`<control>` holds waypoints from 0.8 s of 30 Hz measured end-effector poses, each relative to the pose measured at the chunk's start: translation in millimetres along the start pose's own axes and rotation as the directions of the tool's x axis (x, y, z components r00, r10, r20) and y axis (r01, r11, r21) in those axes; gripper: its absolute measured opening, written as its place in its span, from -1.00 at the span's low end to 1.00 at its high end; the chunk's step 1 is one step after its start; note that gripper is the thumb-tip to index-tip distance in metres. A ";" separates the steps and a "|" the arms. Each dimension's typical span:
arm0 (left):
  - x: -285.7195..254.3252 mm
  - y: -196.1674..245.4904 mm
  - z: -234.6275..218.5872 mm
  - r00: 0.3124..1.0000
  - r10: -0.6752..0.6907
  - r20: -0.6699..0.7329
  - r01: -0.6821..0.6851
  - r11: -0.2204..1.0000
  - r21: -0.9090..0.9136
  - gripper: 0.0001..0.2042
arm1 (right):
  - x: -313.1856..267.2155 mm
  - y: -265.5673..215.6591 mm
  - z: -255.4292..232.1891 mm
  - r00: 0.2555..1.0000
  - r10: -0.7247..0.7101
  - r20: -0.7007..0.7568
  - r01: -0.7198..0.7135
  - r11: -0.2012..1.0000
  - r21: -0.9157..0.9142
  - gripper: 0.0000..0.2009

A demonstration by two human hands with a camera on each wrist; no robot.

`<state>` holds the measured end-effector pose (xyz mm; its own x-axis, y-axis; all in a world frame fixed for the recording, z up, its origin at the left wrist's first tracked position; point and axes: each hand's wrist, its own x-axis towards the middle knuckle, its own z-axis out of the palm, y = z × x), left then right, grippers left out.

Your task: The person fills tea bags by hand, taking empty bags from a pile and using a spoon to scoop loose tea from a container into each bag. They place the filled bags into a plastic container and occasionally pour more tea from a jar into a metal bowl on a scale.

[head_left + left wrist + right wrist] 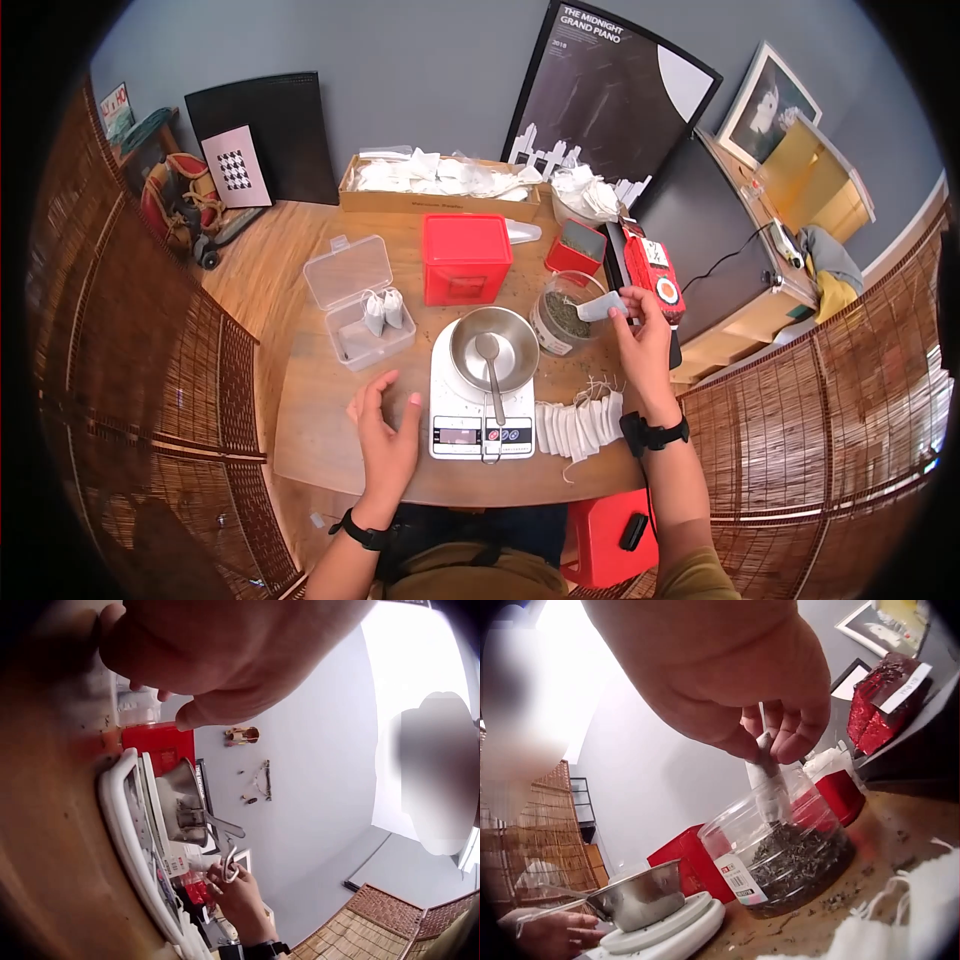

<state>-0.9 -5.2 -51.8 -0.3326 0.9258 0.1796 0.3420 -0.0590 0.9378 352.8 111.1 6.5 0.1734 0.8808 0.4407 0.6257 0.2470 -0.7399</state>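
Observation:
My right hand (648, 340) pinches a small white tea bag (602, 307) by its top end. The bag hangs over a clear round jar (553, 347) of dried tea leaves; in the right wrist view its lower end overlaps the leaves (784, 855). My left hand (388, 432) holds nothing, its fingers loosely bent, beside a white kitchen scale (447, 405). On that scale stands a small steel pan (462, 352) with a spoon (493, 385) leaning in it. A row of white tea bags (580, 426) lies right of the scale, below my right hand.
Left of the scale, an open clear plastic box (345, 275) holds two filled bags (383, 310). Behind stand a red tin (467, 262), an open red tin (567, 266) of leaves and a cardboard box (440, 204) of white bags. A red foil pack (652, 262) lies at the right.

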 end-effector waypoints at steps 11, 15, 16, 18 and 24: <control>-3.8 -3.8 9.3 0.996 0.088 -0.028 -0.082 0.983 0.163 -0.64 | 11.4 -23.2 7.4 0.984 -0.131 -0.122 0.119 0.988 -0.102 -0.80; -4.7 -8.6 10.7 0.998 0.066 -0.002 -0.065 0.989 0.136 -0.65 | 15.0 -27.2 7.9 0.980 -0.164 -0.109 0.153 0.982 -0.107 -0.82; -5.1 -8.9 11.3 0.998 0.069 -0.006 -0.068 0.988 0.139 -0.65 | 15.5 -27.4 7.8 0.978 -0.182 -0.100 0.169 0.978 -0.121 -0.83; -5.4 -8.8 11.4 0.997 0.074 -0.006 -0.073 0.987 0.145 -0.66 | 16.8 -23.4 10.8 0.970 -0.214 -0.113 0.198 0.971 -0.134 -0.83; -5.0 -8.5 13.9 0.996 0.085 -0.003 -0.084 0.981 0.176 -0.67 | 17.2 -23.6 10.1 0.981 -0.188 -0.042 0.180 0.973 -0.147 -0.83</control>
<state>10.1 -4.1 -64.8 -0.3048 0.9163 0.2600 0.5178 -0.0697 0.8527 333.3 124.6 26.4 0.0845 0.8012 0.5924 0.7513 0.3393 -0.5660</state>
